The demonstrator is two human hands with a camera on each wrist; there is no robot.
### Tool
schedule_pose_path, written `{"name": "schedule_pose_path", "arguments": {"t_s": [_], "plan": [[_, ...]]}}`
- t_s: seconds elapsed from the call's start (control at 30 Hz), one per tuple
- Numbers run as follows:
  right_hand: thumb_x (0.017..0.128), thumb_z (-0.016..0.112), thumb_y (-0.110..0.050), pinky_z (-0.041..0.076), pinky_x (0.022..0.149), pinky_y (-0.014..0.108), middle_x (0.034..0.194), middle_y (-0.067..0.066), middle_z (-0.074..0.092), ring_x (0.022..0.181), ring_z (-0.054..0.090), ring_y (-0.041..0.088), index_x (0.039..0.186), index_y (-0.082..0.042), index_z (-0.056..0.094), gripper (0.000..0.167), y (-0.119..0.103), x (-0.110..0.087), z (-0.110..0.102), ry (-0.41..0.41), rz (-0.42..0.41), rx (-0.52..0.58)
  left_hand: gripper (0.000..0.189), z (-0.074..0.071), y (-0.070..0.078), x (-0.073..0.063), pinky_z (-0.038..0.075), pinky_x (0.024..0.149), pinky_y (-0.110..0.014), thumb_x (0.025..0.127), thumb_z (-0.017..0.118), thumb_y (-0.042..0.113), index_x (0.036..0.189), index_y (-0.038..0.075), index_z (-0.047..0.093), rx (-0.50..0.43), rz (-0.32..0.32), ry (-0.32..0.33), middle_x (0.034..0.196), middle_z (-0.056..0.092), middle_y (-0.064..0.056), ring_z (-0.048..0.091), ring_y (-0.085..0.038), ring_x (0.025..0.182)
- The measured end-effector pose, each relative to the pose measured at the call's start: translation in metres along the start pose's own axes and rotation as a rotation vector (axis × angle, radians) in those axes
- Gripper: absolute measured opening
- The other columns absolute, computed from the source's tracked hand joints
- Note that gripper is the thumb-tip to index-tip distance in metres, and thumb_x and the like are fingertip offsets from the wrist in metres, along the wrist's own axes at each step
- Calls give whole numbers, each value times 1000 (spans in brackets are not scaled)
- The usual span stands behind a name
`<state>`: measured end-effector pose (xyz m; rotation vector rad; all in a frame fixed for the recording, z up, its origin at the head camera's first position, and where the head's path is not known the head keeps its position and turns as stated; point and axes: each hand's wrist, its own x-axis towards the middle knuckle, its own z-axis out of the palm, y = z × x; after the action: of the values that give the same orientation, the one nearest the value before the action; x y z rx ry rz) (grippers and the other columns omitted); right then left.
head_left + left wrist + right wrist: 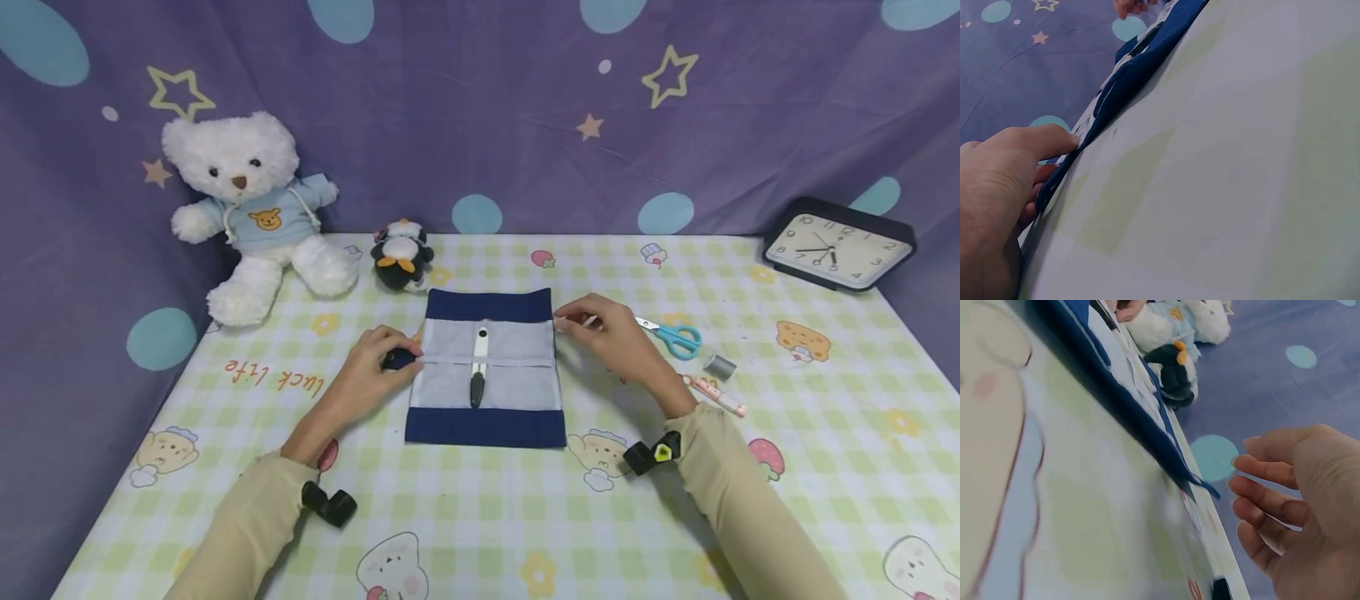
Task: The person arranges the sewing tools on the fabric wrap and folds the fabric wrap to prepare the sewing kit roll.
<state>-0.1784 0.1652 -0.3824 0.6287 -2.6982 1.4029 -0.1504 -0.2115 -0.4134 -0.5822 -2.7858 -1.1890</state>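
Cloth (519, 385), navy at both ends and grey between, lies spread out on the tabletop (465, 500), between the hands. White-and-black tool (482, 346) sits on it lengthwise, black end toward the person. Pale strip (442, 360) runs across the cloth at the tool; can't tell which is on top.

Left hand (370, 362): pinching the cloth's left edge, thumb above, fingers underneath. Right hand (613, 335): just beside the right edge, fingers loosely bent and apart; right wrist view shows them off the cloth.

Beyond the right hand: scissors (662, 332) with blue handles, partly behind that hand, then a grey spool (722, 367) and a pink-and-white stick (720, 397). Penguin toy (399, 250) and white teddy bear (262, 218) at back left, clock (843, 243) at back right. Purple curtain (495, 108) behind.
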Motion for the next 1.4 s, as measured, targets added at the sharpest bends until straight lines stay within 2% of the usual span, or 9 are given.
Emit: {"name": "schedule_pose_path", "arguments": {"t_s": [0.13, 0.4, 0.73, 1.1, 1.4], "plan": [[102, 68, -13, 53, 81, 35, 104, 6, 71, 90, 65, 22, 115, -3, 76, 18, 7, -12, -11, 24, 27, -24, 15, -1, -1, -1, 42, 88, -46, 95, 78, 21, 107, 14, 76, -2, -2, 2, 116, 62, -5, 52, -26, 106], [102, 67, -12, 51, 79, 26, 105, 8, 72, 90, 64, 21, 115, -1, 75, 19, 16, -39, -32, 73, 20, -90, 14, 0, -1, 0, 42, 89, -47, 95, 78, 20, 108, 13, 76, -13, 14, 1, 116, 62, -6, 52, -28, 108], [101, 69, -11, 46, 76, 15, 106, 7, 72, 88, 60, 9, 115, -4, 76, 17, 23, -68, -54, 142, 48, -171, 14, 0, 0, 0, 42, 90, -47, 95, 79, 18, 107, 12, 76, -12, 22, 5, 115, 62, -6, 52, -28, 107], [100, 70, -12, 44, 72, 12, 99, 5, 69, 83, 58, 5, 112, -5, 77, 16, 30, -95, -64, 191, 107, -256, 14, 0, -2, 0, 42, 90, -47, 95, 79, 18, 107, 13, 76, -14, 25, 7, 115, 62, -6, 53, -28, 108], [96, 73, -6, 41, 71, 11, 95, 5, 66, 80, 55, 6, 112, -3, 76, 16, 35, -114, -67, 221, 119, -293, 14, 0, -2, 0, 42, 89, -47, 94, 79, 17, 107, 12, 76, -17, 38, 11, 114, 62, -6, 53, -28, 106]]}}
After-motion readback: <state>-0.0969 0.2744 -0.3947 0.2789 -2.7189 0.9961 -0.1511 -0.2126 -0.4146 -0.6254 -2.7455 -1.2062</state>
